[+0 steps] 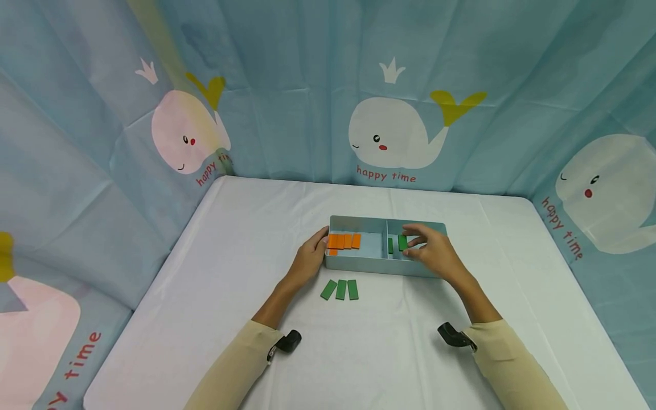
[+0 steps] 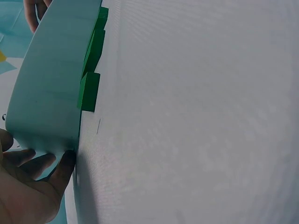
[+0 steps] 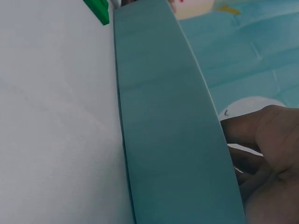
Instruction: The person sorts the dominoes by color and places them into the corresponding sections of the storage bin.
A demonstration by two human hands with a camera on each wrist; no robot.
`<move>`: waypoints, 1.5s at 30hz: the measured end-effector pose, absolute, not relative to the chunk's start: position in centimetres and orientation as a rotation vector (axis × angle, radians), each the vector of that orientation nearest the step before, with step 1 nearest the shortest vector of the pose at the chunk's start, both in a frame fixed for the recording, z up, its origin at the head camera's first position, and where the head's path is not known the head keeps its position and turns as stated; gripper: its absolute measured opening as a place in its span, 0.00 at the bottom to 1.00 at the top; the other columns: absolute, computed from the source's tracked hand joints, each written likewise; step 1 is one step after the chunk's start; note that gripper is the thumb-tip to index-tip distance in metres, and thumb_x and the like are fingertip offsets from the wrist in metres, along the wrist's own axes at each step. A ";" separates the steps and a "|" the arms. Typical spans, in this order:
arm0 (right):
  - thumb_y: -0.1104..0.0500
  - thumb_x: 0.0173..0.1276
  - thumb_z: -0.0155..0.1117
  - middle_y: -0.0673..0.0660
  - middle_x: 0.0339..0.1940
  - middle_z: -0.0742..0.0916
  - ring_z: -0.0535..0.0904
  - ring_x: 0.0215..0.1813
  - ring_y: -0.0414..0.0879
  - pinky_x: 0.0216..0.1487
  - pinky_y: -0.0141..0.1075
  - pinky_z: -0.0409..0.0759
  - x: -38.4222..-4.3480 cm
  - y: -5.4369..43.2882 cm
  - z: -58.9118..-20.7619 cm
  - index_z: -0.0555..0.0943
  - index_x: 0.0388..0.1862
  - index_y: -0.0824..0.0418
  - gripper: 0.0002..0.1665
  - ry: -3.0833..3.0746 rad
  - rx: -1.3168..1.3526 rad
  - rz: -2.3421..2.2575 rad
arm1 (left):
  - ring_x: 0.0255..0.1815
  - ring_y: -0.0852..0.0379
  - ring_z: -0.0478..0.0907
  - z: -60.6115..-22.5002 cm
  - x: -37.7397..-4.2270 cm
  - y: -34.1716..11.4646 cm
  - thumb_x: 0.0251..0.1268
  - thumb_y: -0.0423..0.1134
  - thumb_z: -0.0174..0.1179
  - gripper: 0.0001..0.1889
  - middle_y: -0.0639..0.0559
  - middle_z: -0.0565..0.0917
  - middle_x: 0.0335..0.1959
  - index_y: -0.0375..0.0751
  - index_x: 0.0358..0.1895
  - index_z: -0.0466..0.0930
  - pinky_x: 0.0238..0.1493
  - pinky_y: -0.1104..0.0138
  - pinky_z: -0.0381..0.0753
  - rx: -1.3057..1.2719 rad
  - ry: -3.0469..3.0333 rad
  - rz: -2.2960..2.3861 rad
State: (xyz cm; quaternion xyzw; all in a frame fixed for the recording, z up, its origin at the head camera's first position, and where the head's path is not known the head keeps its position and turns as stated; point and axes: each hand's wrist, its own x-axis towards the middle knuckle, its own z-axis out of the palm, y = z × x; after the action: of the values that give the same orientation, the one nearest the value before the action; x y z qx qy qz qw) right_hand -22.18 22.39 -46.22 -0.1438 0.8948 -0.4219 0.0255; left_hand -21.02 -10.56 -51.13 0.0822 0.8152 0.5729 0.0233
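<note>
A shallow blue-grey box with a divider lies on the table. My left hand holds its left end, fingertips against the end wall in the left wrist view. Over the right compartment, my right hand pinches a green tile between thumb and fingers; the box wall hides this tile in the right wrist view. Another green tile stands near the divider. Several orange tiles lie overlapping in a row in the left compartment, with an orange piece showing below them.
In front of the box, three green tiles lie on the white tablecloth: a slanted left tile, a middle tile and a right tile. Blue curtains with whale prints hang around the table's back and sides.
</note>
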 end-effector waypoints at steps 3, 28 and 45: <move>0.67 0.70 0.74 0.62 0.67 0.85 0.86 0.58 0.57 0.47 0.40 0.88 -22.4 22.3 -46.1 0.75 0.76 0.63 0.36 2.750 -0.426 -1.285 | 0.85 0.47 0.59 -51.1 -21.0 -10.6 0.90 0.47 0.42 0.29 0.46 0.65 0.83 0.37 0.84 0.59 0.85 0.49 0.59 0.251 2.522 1.775; 0.74 0.67 0.71 0.70 0.63 0.85 0.88 0.54 0.61 0.48 0.47 0.90 -24.6 21.7 -47.0 0.76 0.71 0.70 0.33 2.700 -0.465 -1.126 | 0.86 0.47 0.58 -51.1 -21.0 -10.6 0.90 0.47 0.41 0.30 0.46 0.64 0.84 0.37 0.85 0.57 0.85 0.49 0.58 0.250 2.493 1.783; 0.72 0.70 0.70 0.70 0.65 0.84 0.87 0.55 0.62 0.48 0.49 0.89 -24.4 21.9 -47.2 0.77 0.71 0.68 0.30 2.721 -0.473 -1.154 | 0.86 0.48 0.58 -51.2 -21.1 -10.7 0.91 0.48 0.41 0.30 0.46 0.65 0.84 0.36 0.84 0.58 0.85 0.50 0.58 0.263 2.514 1.768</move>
State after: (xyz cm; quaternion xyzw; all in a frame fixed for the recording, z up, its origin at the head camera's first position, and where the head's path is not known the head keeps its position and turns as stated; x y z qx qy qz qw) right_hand -24.44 21.89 -47.17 -0.1577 0.9065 -0.3845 0.0743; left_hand -21.13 -10.69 -51.19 0.0854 0.8147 0.5729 0.0286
